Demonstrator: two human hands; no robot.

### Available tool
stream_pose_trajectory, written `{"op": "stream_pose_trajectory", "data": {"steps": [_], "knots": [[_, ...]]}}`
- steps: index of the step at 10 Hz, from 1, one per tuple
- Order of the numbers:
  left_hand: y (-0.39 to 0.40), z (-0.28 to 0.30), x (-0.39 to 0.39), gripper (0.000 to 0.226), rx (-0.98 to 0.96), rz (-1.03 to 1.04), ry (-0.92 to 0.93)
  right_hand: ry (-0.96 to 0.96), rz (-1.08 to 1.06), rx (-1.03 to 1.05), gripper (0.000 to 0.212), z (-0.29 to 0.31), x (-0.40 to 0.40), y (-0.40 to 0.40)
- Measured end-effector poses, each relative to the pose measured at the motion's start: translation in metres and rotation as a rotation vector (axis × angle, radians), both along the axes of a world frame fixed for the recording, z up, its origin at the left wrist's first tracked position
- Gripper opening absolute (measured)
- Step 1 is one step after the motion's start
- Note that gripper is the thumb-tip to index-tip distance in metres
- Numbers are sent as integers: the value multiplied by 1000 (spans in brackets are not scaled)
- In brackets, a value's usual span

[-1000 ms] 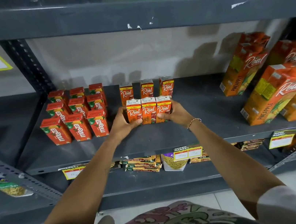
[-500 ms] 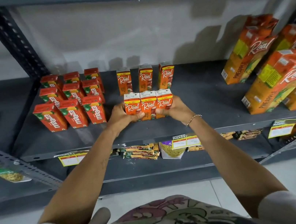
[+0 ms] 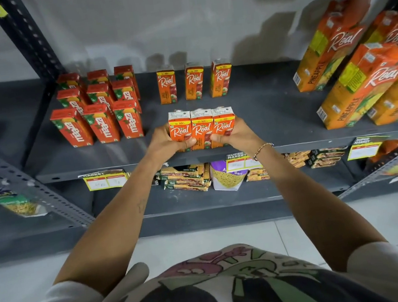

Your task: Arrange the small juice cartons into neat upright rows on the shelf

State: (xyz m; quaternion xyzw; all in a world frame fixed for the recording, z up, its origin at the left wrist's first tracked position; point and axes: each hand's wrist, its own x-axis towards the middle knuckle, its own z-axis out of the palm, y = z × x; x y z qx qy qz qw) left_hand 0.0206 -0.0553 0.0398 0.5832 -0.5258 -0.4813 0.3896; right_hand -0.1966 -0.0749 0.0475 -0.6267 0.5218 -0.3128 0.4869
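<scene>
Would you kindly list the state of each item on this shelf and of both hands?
Front Real cartons: upright, pressed together, held.
Back Real cartons: upright, spaced apart.
Maaza cartons: upright, three rows.
Pineapple cartons: leaning.
Left hand: gripping the front row.
Right hand: gripping the front row.

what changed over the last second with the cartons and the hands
The three Real cartons pressed together between the left hand and right hand came toward the front edge of the shelf, widening the gap to the back row of Real cartons. Nothing was let go; both hands keep squeezing the trio. The Maaza cartons and large pineapple cartons stayed put.
</scene>
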Motion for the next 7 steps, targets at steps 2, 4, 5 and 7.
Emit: {"op": "stream_pose_trajectory", "data": {"steps": [2,4,5,7], "knots": [[9,2,-2,43,25,-10,-13,2,-7,-2,49,0,-3,11],[18,0,-6,54,-6,1,-4,-2,6,-4,54,0,-5,15],[24,2,-6,63,-20,-14,-23,14,18,-5,61,5,-5,20],[39,19,-4,91,-139,50,31,-70,-20,-44,87,35,-17,27]]}}
